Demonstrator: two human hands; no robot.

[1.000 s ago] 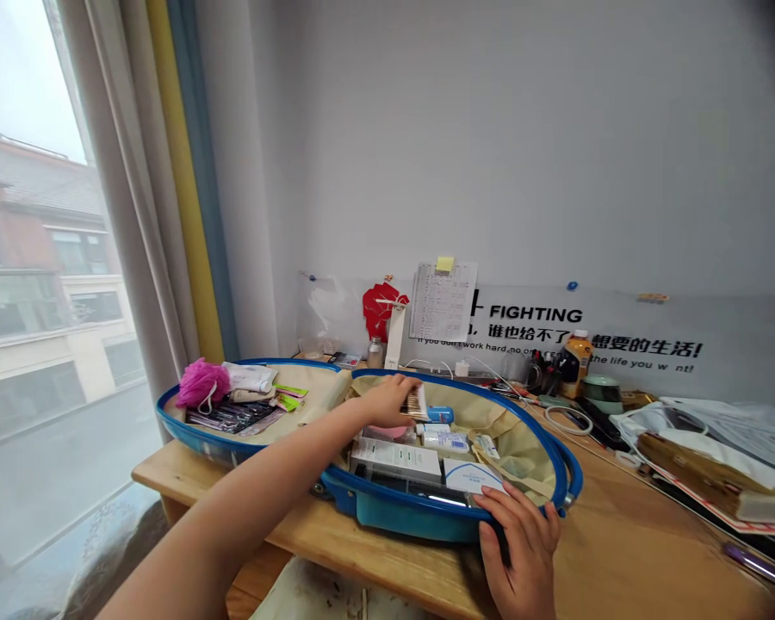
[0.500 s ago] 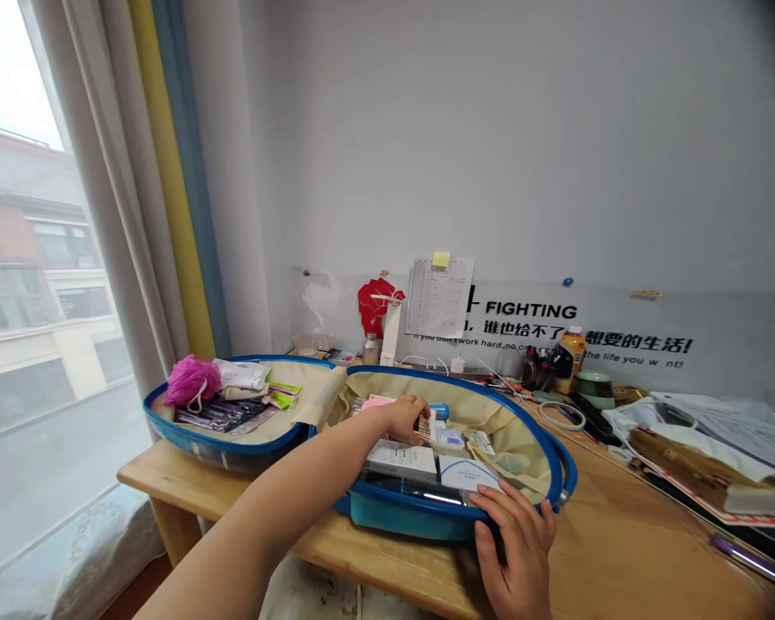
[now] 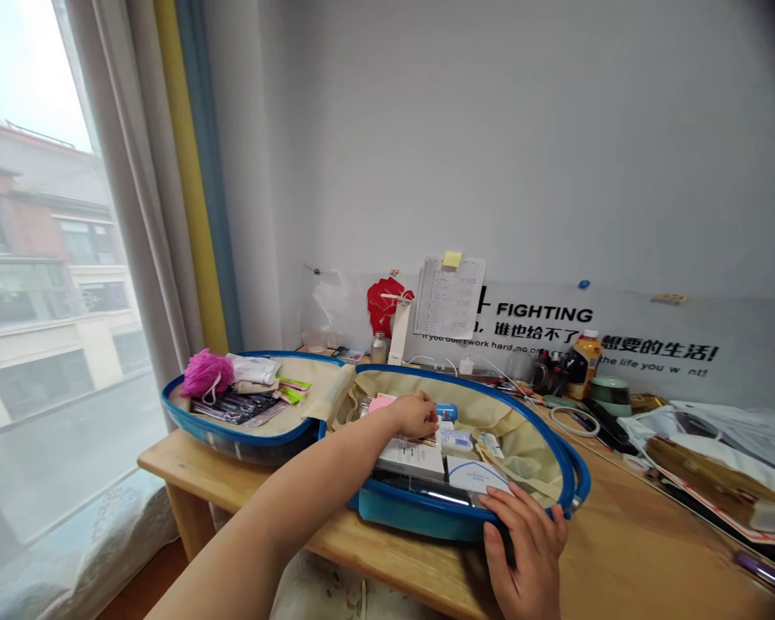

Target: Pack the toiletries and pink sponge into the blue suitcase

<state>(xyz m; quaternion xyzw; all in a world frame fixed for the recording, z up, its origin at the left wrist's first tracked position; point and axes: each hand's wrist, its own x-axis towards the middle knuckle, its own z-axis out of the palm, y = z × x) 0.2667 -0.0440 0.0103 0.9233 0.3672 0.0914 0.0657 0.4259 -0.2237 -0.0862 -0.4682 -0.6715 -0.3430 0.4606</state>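
Observation:
An open blue-rimmed suitcase with beige lining lies on the wooden table. My left hand reaches into its right half, fingers closed on a small pack of thin sticks that looks like cotton swabs; the fingers hide most of it. Below that hand lies a white-and-grey box. To the right are a white box with a blue curve, a small white-and-blue pack and a blue item. My right hand rests over the suitcase's front rim, fingers stretched out and apart.
The suitcase's left half holds a pink bath puff, a white tube and dark packets. Behind stand a white lamp and an orange-labelled bottle. Cables, a brown pouch and papers crowd the table's right side.
The view has shifted slightly left. Inside the suitcase, my left hand has lowered the swab pack and turned over it, covering more of it. My right hand stays on the rim.

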